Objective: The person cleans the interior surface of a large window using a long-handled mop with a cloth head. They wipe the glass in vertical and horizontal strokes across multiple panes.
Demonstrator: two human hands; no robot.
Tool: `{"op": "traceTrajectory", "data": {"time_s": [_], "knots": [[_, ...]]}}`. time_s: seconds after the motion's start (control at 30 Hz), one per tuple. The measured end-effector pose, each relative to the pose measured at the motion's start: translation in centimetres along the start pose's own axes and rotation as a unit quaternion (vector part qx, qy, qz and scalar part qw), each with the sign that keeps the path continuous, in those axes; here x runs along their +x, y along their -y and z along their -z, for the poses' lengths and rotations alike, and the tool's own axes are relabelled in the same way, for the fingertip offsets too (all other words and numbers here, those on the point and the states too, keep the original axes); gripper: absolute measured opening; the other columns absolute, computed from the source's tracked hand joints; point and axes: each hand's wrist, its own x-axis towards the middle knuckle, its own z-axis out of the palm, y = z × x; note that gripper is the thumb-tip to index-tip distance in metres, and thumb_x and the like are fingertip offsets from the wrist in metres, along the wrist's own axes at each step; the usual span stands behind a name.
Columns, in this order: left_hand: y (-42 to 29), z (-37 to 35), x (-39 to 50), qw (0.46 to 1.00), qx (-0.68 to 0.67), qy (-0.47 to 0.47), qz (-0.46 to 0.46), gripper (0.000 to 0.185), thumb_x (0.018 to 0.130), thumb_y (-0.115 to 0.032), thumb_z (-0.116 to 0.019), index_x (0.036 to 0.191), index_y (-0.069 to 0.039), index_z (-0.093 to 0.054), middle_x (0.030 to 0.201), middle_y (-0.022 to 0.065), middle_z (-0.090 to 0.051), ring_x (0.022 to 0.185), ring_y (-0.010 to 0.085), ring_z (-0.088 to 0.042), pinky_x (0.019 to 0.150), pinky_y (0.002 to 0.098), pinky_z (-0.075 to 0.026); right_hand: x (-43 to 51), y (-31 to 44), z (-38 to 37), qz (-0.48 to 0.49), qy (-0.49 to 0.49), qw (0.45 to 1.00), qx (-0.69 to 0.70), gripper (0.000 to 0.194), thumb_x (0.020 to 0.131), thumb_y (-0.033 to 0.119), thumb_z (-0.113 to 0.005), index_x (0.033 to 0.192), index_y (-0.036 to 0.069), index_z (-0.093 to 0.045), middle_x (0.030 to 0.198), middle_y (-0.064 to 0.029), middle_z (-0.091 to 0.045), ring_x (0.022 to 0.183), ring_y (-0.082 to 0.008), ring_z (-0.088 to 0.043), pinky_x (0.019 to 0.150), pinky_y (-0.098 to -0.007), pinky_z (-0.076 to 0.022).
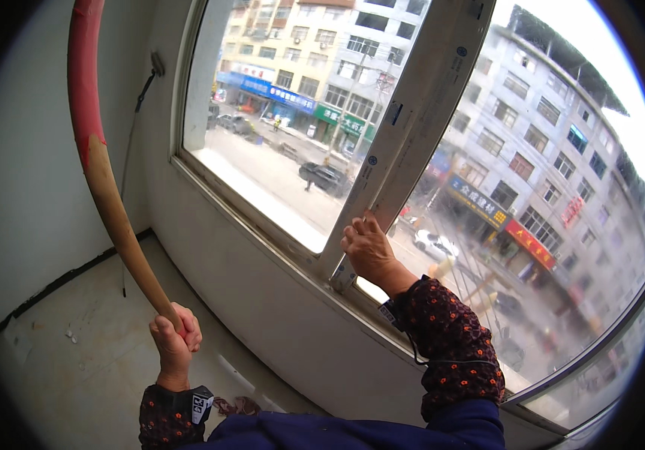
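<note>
My left hand (176, 337) is closed around the lower end of a long wooden pole (123, 236). Red covering wraps the pole's upper part, which runs out of the top of the view. My right hand (370, 247) has its fingers curled against the upright frame (412, 129) of a sliding window, low down near the sill. Whether a small thing sits between those fingertips is hidden. Protective film with printed marks covers parts of the frame. Behind my right forearm is a smeared glass pane (468, 225); the left pane (288, 129) looks clearer.
A thin pole with a dark head (130, 140) leans in the corner by the white wall (30, 169). On the tiled floor (103, 371) lie a crumpled cloth (238, 406) and small white debris (71, 336). The window sill (243, 225) runs diagonally before me.
</note>
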Motion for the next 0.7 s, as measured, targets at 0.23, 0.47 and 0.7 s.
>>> {"op": "traceTrajectory", "data": {"time_s": [0.23, 0.47, 0.7], "knots": [[0.6, 0.5, 0.6, 0.999, -0.027, 0.022, 0.013, 0.073, 0.078, -0.082, -0.041, 0.067, -0.010, -0.041, 0.048, -0.0032, -0.030, 0.037, 0.0073, -0.034, 0.034, 0.0227, -0.024, -1.6, -0.1, 1.5, -0.028, 0.041, 0.999, -0.001, 0.010, 0.072, 0.018, -0.058, 0.070, 0.011, -0.065, 0.080, -0.0050, -0.056, 0.091, -0.0244, -0.052, 0.097, -0.0425, -0.0322], [1.6, 0.0, 0.7, 0.999, -0.029, 0.015, 0.000, 0.074, 0.078, -0.082, -0.041, 0.066, -0.008, -0.042, 0.048, -0.0022, -0.034, 0.037, 0.0080, -0.036, 0.033, 0.0230, -0.025, -10.2, -0.5, 5.3, -0.103, 0.035, 0.993, 0.044, 0.006, 0.070, 0.015, -0.058, 0.070, 0.011, -0.061, 0.079, -0.0070, -0.054, 0.089, -0.0248, -0.050, 0.092, -0.0389, -0.0345], [0.4, -0.3, 0.8, 0.995, -0.052, 0.088, 0.002, 0.072, 0.082, -0.078, -0.039, 0.065, -0.008, -0.042, 0.045, -0.0009, -0.032, 0.034, 0.0105, -0.035, 0.032, 0.0244, -0.028, -15.3, 1.3, 12.7, -0.228, 0.027, 0.973, 0.024, 0.017, 0.068, 0.018, -0.069, 0.061, 0.009, -0.056, 0.077, -0.0082, -0.055, 0.083, -0.0278, -0.051, 0.085, -0.0413, -0.0356]]}}
